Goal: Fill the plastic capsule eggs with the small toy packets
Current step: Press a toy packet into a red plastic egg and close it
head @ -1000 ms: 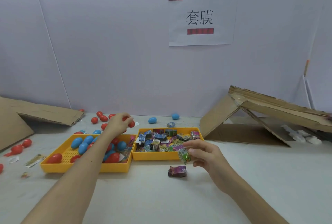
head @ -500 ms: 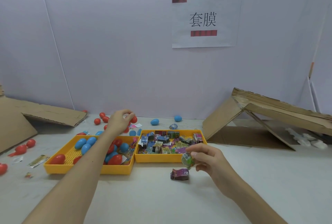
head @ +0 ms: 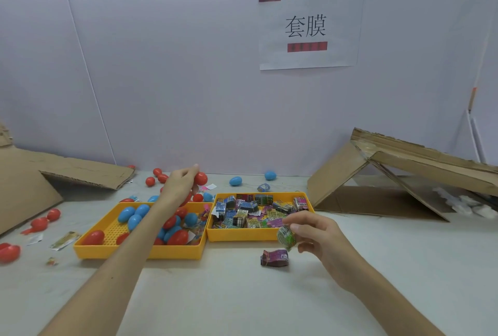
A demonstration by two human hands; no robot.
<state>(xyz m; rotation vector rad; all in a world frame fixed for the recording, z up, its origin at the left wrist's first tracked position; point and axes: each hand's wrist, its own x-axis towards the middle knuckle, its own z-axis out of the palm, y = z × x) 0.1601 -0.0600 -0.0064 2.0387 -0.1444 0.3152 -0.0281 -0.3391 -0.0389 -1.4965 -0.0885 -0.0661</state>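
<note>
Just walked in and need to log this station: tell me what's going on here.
A person is filling capsule eggs with toy packets. The left hand holds a red capsule egg raised beyond the left yellow tray, which holds red and blue eggs. The right hand pinches a green toy packet in front of the right yellow tray, which is full of packets. A purple packet lies loose on the table. The green packet is not yet in the egg.

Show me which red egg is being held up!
The red egg pinched in the left hand; all other red eggs lie loose in the egg tray or on the table.
</note>
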